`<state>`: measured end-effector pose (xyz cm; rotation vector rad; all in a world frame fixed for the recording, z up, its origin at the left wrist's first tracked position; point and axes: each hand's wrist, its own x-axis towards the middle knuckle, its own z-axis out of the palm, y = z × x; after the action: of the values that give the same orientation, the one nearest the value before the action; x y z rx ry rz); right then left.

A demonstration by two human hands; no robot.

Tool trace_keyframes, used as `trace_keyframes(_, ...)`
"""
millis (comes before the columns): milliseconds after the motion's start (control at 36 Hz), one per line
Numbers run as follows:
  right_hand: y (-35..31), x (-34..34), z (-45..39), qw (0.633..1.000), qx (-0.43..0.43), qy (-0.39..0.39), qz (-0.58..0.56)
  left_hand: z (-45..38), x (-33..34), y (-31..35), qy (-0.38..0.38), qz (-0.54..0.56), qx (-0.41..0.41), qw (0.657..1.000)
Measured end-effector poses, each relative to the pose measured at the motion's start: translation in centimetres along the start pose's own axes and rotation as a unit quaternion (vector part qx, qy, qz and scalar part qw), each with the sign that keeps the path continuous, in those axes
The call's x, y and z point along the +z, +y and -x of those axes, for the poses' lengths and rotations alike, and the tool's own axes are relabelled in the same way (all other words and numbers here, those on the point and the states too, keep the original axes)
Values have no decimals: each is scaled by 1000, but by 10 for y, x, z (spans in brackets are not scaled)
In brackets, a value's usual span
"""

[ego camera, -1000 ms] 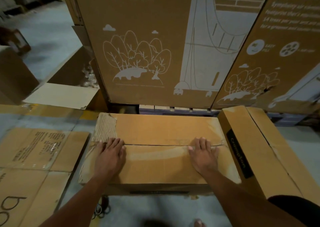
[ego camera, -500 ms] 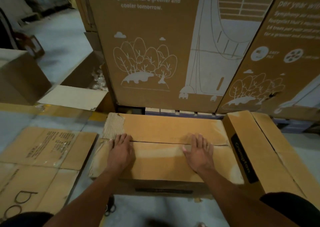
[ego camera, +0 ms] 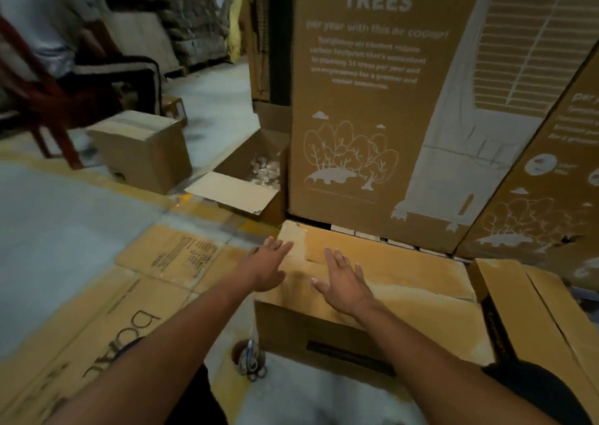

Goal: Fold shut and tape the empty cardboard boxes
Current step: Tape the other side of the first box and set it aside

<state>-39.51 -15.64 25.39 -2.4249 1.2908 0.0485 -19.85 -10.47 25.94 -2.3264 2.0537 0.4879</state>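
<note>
A brown cardboard box (ego camera: pixel 415 282) lies on the floor in front of me with its two top flaps folded down and meeting at a seam. My left hand (ego camera: pixel 267 262) is flat with straight fingers at the box's left end, near the torn corrugated patch. My right hand (ego camera: pixel 345 282) is spread flat over the top flaps, left of the middle. Neither hand holds anything. A roll of tape with scissors (ego camera: pixel 249 358) lies on the floor at the box's near left corner.
A second folded box (ego camera: pixel 534 308) leans at the right. Tall printed air-cooler cartons (ego camera: pixel 382 107) stand close behind. Flattened cardboard sheets (ego camera: pixel 97 311) cover the floor at left. An open box (ego camera: pixel 246 181) and a taped box (ego camera: pixel 142 145) sit farther left, beside a seated person (ego camera: pixel 48 29).
The view has swung up and to the left. Both hands have slid left along the box top; the right hand left the box's right part and is now left of the middle.
</note>
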Motion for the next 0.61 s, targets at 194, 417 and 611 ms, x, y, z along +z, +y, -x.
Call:
trace_keyframes(194, -77, 59, -38, 995, -70, -72, -22, 34, 25, -83, 11, 141, -111, 984)
trace_keyframes(417, -113, 167, -68, 969, -222, 17, 105, 41, 136, -162, -77, 244, -247, 935)
trace_keyframes(611, -109, 258, -69, 957, -234, -139, 104, 11, 224, -180, -163, 277, -280, 905)
